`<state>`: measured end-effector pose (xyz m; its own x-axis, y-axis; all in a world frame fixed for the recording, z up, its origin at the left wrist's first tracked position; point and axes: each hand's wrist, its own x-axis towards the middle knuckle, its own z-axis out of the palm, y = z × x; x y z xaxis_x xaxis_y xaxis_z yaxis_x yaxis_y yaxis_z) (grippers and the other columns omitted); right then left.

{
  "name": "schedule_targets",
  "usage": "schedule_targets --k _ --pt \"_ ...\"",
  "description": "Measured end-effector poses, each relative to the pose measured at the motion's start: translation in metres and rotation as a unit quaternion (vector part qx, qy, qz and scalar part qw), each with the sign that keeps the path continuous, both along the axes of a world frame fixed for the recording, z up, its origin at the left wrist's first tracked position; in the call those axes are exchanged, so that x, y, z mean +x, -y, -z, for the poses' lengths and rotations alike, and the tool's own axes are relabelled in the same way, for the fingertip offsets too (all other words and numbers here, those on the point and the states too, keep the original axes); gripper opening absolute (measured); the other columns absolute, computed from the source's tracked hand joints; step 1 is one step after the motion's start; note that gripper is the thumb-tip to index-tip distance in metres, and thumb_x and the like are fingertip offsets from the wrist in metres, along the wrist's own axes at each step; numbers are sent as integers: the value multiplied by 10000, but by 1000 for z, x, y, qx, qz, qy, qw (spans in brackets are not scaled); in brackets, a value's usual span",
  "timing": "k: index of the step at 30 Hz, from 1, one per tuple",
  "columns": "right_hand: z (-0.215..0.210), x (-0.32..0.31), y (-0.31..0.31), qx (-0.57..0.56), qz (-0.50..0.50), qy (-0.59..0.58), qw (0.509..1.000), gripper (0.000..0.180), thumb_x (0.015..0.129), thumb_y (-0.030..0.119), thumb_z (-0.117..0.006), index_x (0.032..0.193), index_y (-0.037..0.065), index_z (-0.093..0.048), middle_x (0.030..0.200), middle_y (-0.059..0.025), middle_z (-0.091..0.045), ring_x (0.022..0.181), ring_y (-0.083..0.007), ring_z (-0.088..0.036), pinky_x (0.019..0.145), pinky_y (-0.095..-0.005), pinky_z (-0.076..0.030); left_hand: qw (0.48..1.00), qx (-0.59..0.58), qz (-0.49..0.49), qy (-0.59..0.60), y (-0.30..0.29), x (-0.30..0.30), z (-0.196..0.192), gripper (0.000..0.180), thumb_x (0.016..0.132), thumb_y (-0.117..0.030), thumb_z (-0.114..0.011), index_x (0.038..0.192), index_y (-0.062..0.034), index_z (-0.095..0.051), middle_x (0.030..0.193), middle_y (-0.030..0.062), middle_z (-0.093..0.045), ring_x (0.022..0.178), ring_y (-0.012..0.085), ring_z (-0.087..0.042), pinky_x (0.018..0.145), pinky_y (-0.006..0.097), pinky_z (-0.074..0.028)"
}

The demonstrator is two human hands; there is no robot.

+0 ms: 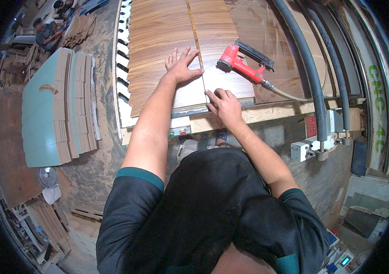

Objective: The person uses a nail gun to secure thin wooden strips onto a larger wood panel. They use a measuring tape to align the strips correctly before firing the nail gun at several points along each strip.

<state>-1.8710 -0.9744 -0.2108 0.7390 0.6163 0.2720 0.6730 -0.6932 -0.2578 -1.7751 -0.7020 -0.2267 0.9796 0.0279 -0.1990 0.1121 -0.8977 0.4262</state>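
Observation:
A thin yellow measuring tape [195, 34] runs lengthwise over a brown wood-grain board [158, 27] to its near edge. My left hand [181, 68] lies on the board with fingers spread, its thumb reaching the tape. At the near edge, my right hand [225, 106] has its fingers curled at the tape's near end, index finger and thumb on it. To the right, a red and black pneumatic nail gun [244, 65] rests on its side on the board, a hose joined to its handle.
Thick dark hoses [306, 59] and a machine rail [377, 91] stand at right. Left on the floor are stacked green-faced panels [43, 109] and a small fan [48, 177]. Another person [47, 34] sits far left by stacked wood strips [80, 29]. A button box [179, 131] hangs at the table's near edge.

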Motion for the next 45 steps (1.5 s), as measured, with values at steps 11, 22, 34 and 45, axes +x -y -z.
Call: schedule_targets --k 11,22,34,45 --pt "-4 0 0 -8 2 -8 1000 545 936 350 -826 1460 241 -727 1179 -59 -683 1075 -278 -671 925 -424 -592 999 34 2 -11 3 1 0 1097 795 -861 -765 1751 -518 -350 1914 23 -140 1758 396 10 1356 700 57" --pt "-3 1 0 -2 -4 -1 1000 552 927 343 -833 1457 227 -728 1179 -66 -687 1066 -280 -671 907 -430 -589 1000 26 7 -11 -2 5 5 1103 799 -875 -764 1753 -541 -320 1918 23 -135 1755 425 20 1328 747 30" --pt "3 1 2 -10 -4 -3 1000 582 926 340 -843 1482 227 -717 1227 -75 -689 1079 -288 -670 925 -425 -585 999 -31 0 -24 3 -2 -7 1119 783 -821 -795 1753 -501 -339 1916 51 -136 1751 434 53 1335 726 70" --pt "-1 4 6 12 -21 -1 1000 590 909 292 -844 1474 198 -704 1198 -82 -693 1078 -310 -678 922 -437 -589 1000 0 3 -1 0 2 3 1122 789 -845 -790 1758 -495 -345 1903 50 -198 1751 439 5 1317 772 -1"
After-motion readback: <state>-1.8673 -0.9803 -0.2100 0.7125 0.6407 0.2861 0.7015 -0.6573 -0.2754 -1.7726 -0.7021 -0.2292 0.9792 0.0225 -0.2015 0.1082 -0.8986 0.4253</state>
